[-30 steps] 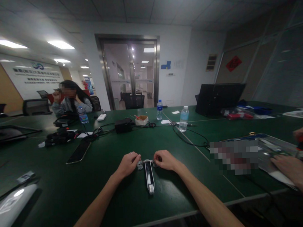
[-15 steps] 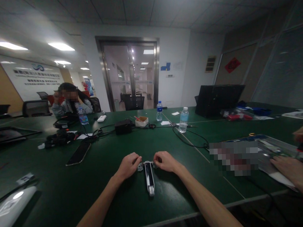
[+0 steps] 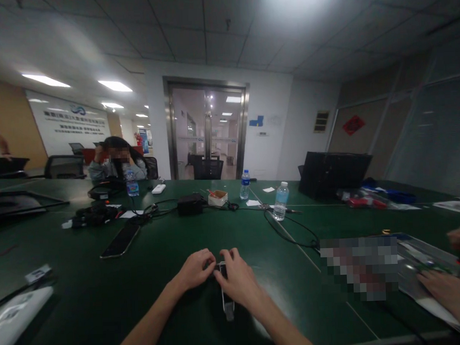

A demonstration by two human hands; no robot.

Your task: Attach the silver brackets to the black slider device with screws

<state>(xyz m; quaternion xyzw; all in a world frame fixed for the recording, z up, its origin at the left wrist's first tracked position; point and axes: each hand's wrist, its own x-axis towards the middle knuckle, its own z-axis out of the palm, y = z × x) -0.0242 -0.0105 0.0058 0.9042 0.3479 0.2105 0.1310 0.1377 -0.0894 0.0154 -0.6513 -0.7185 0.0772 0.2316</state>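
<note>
Metal bracket (image 3: 227, 307) lay flat on the green table (image 3: 86, 283), its long axis running toward the wearer, with its far end under the hands. Right hand (image 3: 237, 279) was the nearer, curled over that end and pinching it; left hand (image 3: 193, 270) was curled just beside, its fingertips (image 3: 211, 261) at the same end, the hold hidden. Farther out lay a phone (image 3: 119, 241) and a black adapter (image 3: 191, 204), and at far right a co-worker's hand (image 3: 443, 296) rested on a metal tray (image 3: 425, 256).

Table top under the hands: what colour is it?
The table top is dark green, and it shows best in the head view.
</note>
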